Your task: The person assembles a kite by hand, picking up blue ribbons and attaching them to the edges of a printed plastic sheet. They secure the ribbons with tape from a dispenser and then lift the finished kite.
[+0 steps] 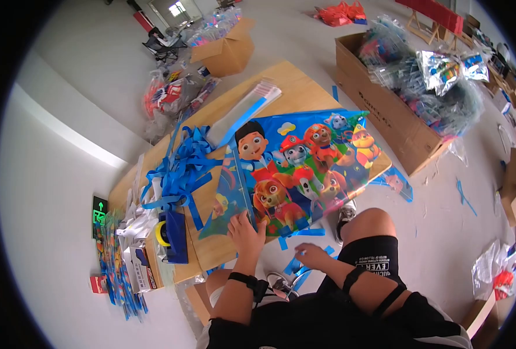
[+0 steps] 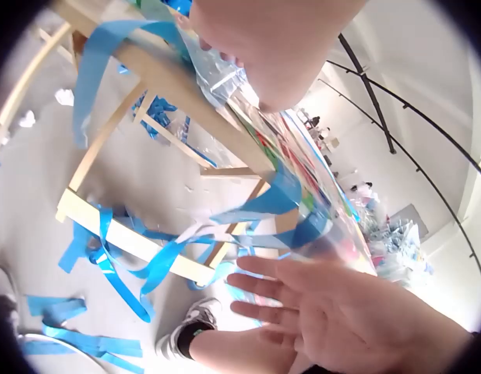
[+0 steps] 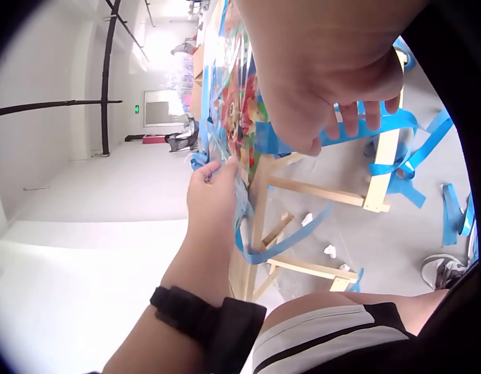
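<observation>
A glossy plastic bag (image 1: 304, 168) printed with cartoon puppies lies flat over the table's near end. My left hand (image 1: 247, 234) rests on its near left edge, fingertips and thumb on the plastic. In the right wrist view, the left hand (image 3: 213, 195) shows bent fingers at the bag's edge. My right hand (image 1: 316, 256) hangs in the air off the near table edge, holding nothing. In the left wrist view, that right hand (image 2: 334, 312) has its palm showing and fingers extended. Blue strips (image 1: 185, 166) pile up left of the bag.
Clear plastic sleeves (image 1: 246, 110) lie behind the bag on the wooden table (image 1: 296, 78). A blue tape dispenser (image 1: 175, 237) stands at the left edge. A large carton (image 1: 380, 110) with wrapped goods stands beyond. Blue strips (image 2: 127, 280) hang on the wooden legs and litter the floor.
</observation>
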`<state>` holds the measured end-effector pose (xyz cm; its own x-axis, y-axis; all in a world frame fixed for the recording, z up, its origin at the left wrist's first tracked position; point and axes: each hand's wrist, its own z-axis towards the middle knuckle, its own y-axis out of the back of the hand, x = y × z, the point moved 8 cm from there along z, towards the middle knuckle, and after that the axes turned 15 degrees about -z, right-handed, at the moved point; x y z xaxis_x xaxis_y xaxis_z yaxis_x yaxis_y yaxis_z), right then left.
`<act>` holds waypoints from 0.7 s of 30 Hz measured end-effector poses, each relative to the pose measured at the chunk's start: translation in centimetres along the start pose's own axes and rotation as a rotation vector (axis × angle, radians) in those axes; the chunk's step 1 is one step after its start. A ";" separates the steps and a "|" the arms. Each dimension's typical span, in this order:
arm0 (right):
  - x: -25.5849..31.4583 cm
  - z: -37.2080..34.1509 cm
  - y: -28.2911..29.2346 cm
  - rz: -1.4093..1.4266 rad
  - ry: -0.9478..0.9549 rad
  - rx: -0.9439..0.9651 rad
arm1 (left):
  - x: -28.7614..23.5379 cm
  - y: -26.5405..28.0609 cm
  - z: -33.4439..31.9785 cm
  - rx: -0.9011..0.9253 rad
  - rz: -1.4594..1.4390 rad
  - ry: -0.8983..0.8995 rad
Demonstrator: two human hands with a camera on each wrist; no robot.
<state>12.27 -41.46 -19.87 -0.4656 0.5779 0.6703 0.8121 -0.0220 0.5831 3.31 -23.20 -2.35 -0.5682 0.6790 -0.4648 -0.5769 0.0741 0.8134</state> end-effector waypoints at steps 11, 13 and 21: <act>3.2 -2.1 -0.1 -0.073 0.193 0.341 | 2.3 -0.7 0.7 0.095 0.312 -0.089; 3.0 -2.2 -0.1 -0.061 0.167 0.357 | 3.2 -2.2 -0.4 0.192 0.191 -0.074; 6.0 -3.7 4.6 0.098 0.226 0.096 | -0.3 -0.2 -4.3 0.290 0.068 -0.083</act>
<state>11.97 -41.12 -11.48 -0.4413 0.3795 0.8131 0.8817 0.0150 0.4715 1.05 -26.58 -3.94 -0.5432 0.7461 -0.3851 -0.3406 0.2234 0.9133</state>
